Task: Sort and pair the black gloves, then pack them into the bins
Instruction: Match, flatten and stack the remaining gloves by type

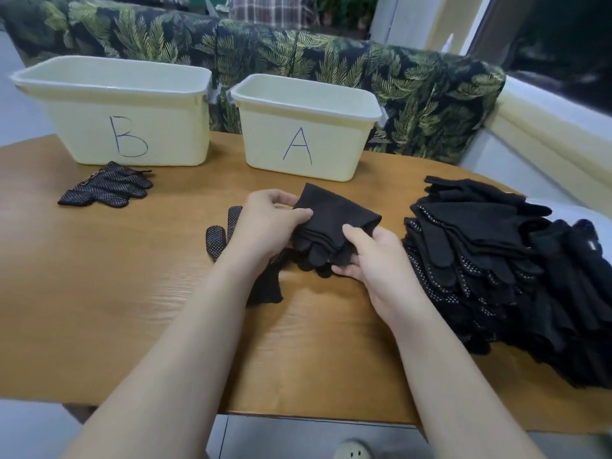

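Both forearms are reaching in from the bottom of the frame. Left hand (265,223) and right hand (374,260) are both pinching a folded plain glove pair (331,226) at frame center, over the table (132,293). Dotted glove (231,240) is lying under the left wrist. Dotted pair (106,187) is sitting upper left, before bin B (112,111). Bin A (304,127) is standing beside it. Glove pile (496,260) is filling the right side.

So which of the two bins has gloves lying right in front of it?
Bin B, on the left: a dotted pair lies at its base; bin A has none.
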Demonstrator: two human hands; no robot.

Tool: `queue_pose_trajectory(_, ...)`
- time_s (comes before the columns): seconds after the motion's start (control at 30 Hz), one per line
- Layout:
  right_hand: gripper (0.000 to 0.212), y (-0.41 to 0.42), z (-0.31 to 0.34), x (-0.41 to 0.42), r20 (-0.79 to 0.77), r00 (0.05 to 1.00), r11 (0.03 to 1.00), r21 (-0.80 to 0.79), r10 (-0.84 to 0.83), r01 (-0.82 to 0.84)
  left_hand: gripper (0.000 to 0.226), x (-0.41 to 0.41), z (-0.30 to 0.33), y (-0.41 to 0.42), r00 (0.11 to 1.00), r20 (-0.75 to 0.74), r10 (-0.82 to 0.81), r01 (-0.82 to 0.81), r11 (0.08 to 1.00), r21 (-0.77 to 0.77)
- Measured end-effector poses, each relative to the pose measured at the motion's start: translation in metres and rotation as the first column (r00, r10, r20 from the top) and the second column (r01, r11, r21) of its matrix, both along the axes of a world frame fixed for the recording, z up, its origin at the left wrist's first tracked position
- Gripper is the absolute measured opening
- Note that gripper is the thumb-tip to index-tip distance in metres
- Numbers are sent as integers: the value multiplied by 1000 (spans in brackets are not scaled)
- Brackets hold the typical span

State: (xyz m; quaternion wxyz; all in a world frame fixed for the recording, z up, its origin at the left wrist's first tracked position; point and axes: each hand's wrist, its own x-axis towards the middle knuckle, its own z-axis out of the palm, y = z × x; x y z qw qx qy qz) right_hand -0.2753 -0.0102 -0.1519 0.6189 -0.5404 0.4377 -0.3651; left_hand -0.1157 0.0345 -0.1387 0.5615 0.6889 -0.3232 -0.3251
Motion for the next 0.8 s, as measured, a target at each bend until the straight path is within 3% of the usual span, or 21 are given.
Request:
queue_pose_trajectory(0.2,19,4,-8,3,-160,984,993,-106,-77,60,19,-3,-13,-15,991,108,77,-81,996,34)
queue_pose_trajectory(0.3,17,8,-7,-1,-260,962,973,-231,-82,20,14,-3,-15,-15,987,139,77,-83,996,37)
queue_pose_trajectory(0.43,22,15,-12,-8,-410,908,919,-383,-79,-93,18,-6,-12,-5,953,301,31,-40,999,23)
queue_pose_trajectory(0.67,11,18,-15,-5,-491,862,898,-426,-126,-111,31,-11,-15,6,876,478,-56,30,998,63)
queue_pose_trajectory(0.8,29,24,-14,2,-530,829,901,-427,-176,-81,43,-12,-20,9,836,547,-42,-22,994,110)
